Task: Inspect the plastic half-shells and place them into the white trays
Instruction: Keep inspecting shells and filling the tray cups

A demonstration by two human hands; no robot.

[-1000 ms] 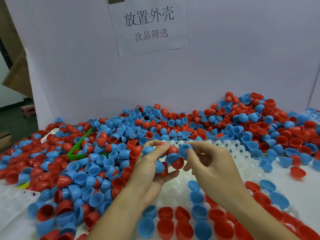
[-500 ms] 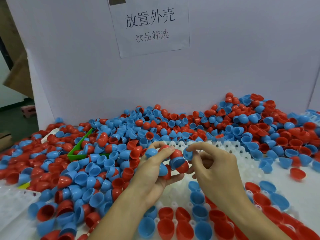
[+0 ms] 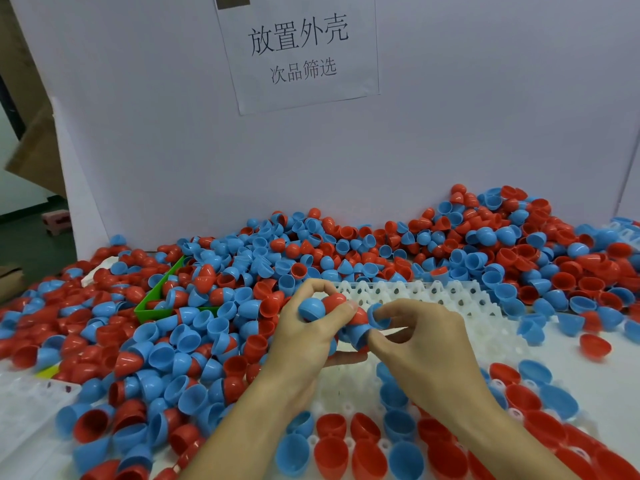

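White backdrop, counter (image 3: 588,372) heaped with shells. Left hand (image 3: 304,337) cups a shell cluster (image 3: 332,306); right hand (image 3: 426,348) pinches blue half-shell (image 3: 378,316) mid-frame, white tray (image 3: 429,299) directly beneath, right hand nearer.

**Red and blue on white**

The half-shells (image 3: 346,251) are plain red or plain sky blue, mixed at random. The trays (image 3: 433,296) are translucent white. A bin (image 3: 152,303) is bright green. The backboard (image 3: 450,133) is pale lilac-white; its paper sign (image 3: 298,50) is white with black characters.
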